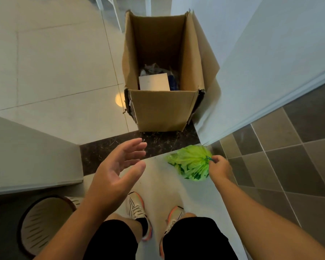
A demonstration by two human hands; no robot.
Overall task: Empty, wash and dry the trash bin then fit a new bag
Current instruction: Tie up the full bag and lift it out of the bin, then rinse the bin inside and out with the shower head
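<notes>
My right hand [219, 168] grips the gathered neck of a filled green trash bag [190, 162], which hangs low over the floor at the doorway. My left hand [118, 169] is raised in front of me with straight, spread fingers and holds nothing. A tall open cardboard box [163, 109] stands on the floor ahead, beyond the dark threshold strip [105, 149]. Inside it lie a white card [154, 82] and some crumpled rubbish. No trash bin can be seen.
A white wall [251, 62] runs along the right of the box and a white wall corner [30, 156] juts in on the left. Brown tiles [289, 156] cover the right floor. A round mat [45, 226] lies at lower left. My two shoes stand below.
</notes>
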